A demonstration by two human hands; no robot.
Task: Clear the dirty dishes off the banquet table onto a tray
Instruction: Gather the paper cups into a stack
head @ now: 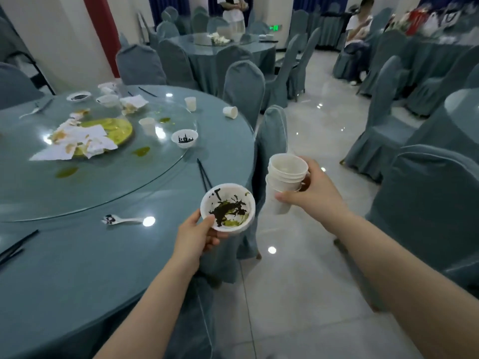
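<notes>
From the head camera, your left hand (193, 238) holds a small white bowl smeared with dark sauce and green residue (228, 207), fingers closed under its rim, mouth up and level so nothing spills. It hangs just past the edge of the round blue-clothed worktop (77, 268). Beyond the bowl, off the worktop and over the floor, your right hand (315, 193) wraps a nested stack of white paper cups (283, 182), long axis near upright, mouths up, tilted slightly. Stacking likely frees a hand. More cups, another bowl (184, 138) and a yellow plate under soiled napkins (114, 132) remain on the worktop. No tray is visible.
</notes>
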